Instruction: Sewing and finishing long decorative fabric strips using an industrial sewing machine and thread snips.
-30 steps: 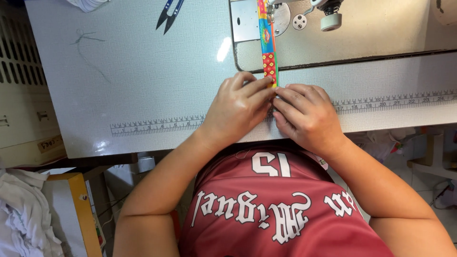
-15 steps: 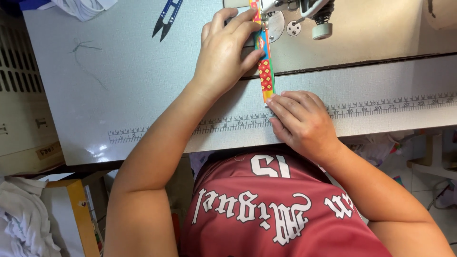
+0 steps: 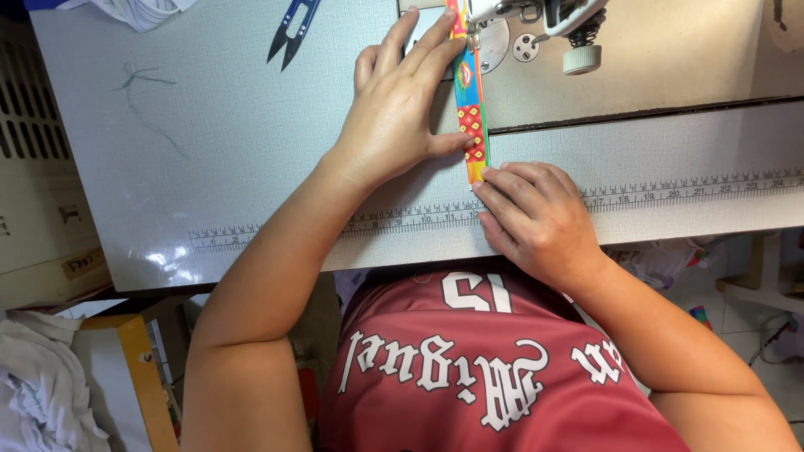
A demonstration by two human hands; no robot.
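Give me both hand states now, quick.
Left hand: open, flat, fingers pressing beside the colourful fabric strip near the sewing machine.
Right hand: fingers curled, pinning the strip's near end on the table.

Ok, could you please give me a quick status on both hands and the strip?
Left hand flat beside colourful fabric strip, fingers at the sewing machine. Right hand pinning the strip's near end on the table. Snips lie apart, nothing blocking.

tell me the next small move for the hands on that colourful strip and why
Probably ease the patterned fabric strip forward under the sewing machine's presser foot: the left hand lies flat beside it near the foot, and the right hand pinches its near end, keeping it straight.
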